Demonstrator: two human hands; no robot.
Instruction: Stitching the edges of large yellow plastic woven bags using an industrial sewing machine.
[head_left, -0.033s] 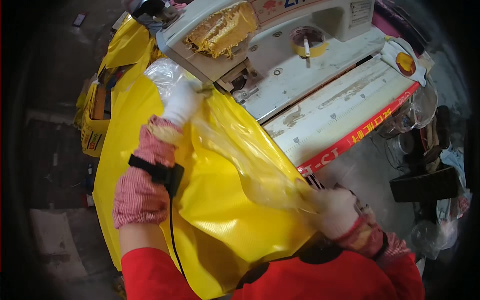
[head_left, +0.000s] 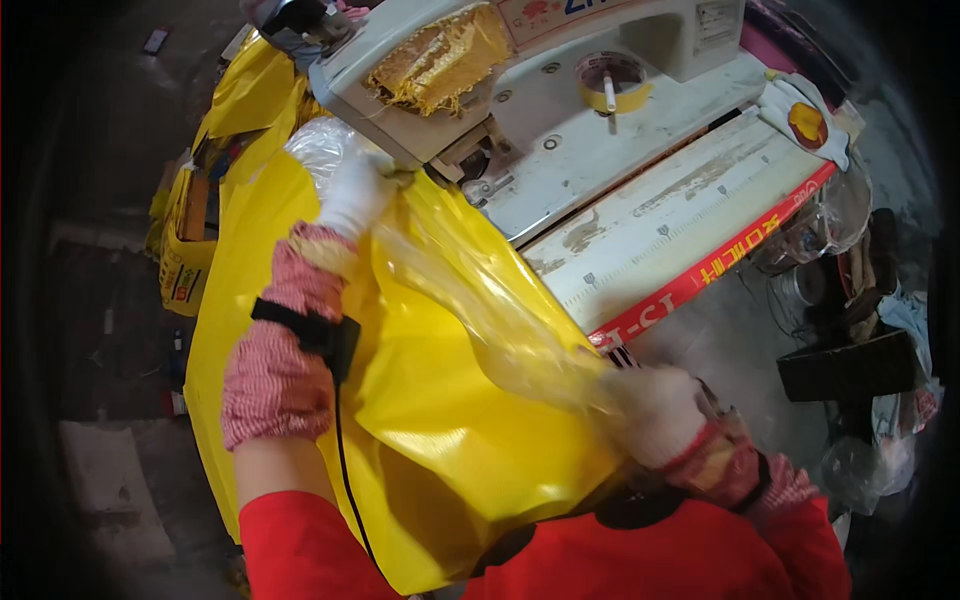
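A large glossy yellow plastic sheet (head_left: 430, 420) hangs over my lap and runs up to the white sewing machine (head_left: 640, 130). Along its right edge a strip of clear plastic film (head_left: 470, 310) stretches between my hands. My left hand (head_left: 355, 195), in a white glove, is closed on the sheet and film beside the needle area; its fingertips are partly hidden. Lower right, at the corner of the machine table, my right hand (head_left: 660, 415) grips the bunched end of the film along the sheet's edge, its fingers smeared by motion. More clear film (head_left: 325, 150) bulges behind my left hand.
A roll of yellow tape (head_left: 613, 80) lies on the machine bed, and a frayed yellow pad (head_left: 440, 60) is stuck to its head. A white cloth (head_left: 805, 120) rests at the table's far right. Yellow material (head_left: 250, 90) is piled left; a black box-like object (head_left: 848, 368) stands right.
Both hands and the film between them have shifted very slightly left. The grips look the same.
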